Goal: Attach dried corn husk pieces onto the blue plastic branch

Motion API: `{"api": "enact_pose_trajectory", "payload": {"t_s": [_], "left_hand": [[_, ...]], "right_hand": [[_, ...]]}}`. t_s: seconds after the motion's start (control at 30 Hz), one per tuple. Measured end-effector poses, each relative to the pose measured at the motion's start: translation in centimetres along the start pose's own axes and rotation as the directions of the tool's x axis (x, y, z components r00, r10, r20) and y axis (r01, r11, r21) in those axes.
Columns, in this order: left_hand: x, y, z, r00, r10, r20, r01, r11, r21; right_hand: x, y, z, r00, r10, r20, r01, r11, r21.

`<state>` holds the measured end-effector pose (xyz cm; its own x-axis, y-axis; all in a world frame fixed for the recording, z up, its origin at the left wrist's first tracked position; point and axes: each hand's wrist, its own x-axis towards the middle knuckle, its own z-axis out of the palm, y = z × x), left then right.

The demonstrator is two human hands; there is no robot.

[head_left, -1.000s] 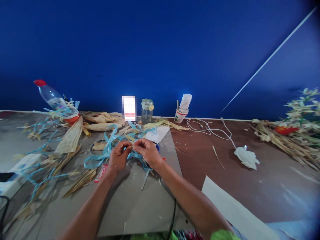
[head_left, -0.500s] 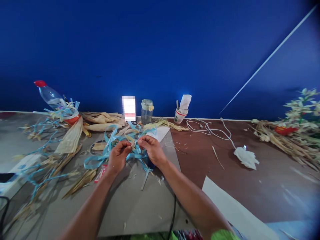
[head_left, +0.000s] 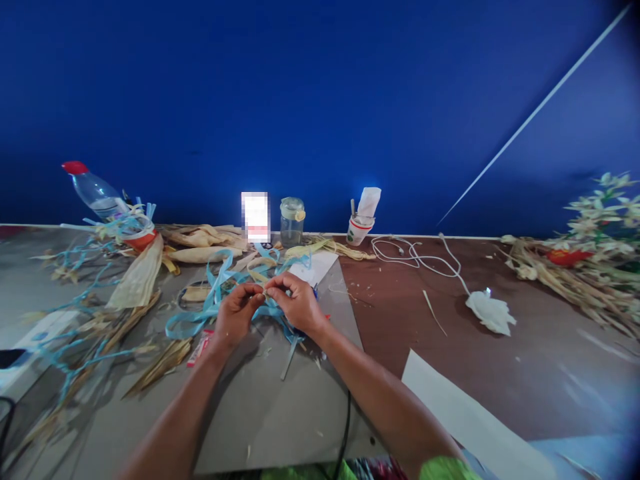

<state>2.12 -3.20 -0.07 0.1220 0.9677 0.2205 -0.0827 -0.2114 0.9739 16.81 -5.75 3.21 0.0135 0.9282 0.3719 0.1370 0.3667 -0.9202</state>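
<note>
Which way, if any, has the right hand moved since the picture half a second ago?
Yes, to the left: against the clear jar, the right hand is farther left, its fingertips closer to the left hand.

Glossy clear plastic bottle [head_left: 95, 190] at left, smooth, slightly shiny blue ribbon [head_left: 216, 293] near centre, dry, rough, matt husks [head_left: 205, 237] behind, smooth wood-look brown tabletop [head_left: 400, 307] with sheen at right, matt paper sheet [head_left: 460, 413] lower right.
</note>
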Motion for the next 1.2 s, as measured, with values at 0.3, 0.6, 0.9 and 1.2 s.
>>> {"api": "enact_pose_trajectory", "payload": {"t_s": [0.3, 0.6, 0.9, 1.2], "left_hand": [[0.0, 0.3, 0.1, 0.998, 0.068, -0.005, -0.067, 0.992, 0.107], [-0.2, 0.1, 0.0, 0.984, 0.15, 0.094, -0.169, 0.954, 0.246], [-0.7, 0.5, 0.3, 0.934, 0.313, 0.175, -0.358, 0.835, 0.417], [-0.6, 0.2, 0.2, 0.921, 0.357, 0.153, -0.38, 0.748, 0.543]], "right_hand": [[0.7, 0.4, -0.7, 0.965, 0.26, -0.017, -0.241, 0.916, 0.32], [0.8, -0.1, -1.5, 0.92, 0.319, 0.229, -0.384, 0.854, 0.352], [1.1, 0.7, -2.0, 0.893, 0.39, 0.224, -0.449, 0.758, 0.473], [1.1, 1.4, -2.0, 0.884, 0.41, 0.226, -0.468, 0.757, 0.456]]}}
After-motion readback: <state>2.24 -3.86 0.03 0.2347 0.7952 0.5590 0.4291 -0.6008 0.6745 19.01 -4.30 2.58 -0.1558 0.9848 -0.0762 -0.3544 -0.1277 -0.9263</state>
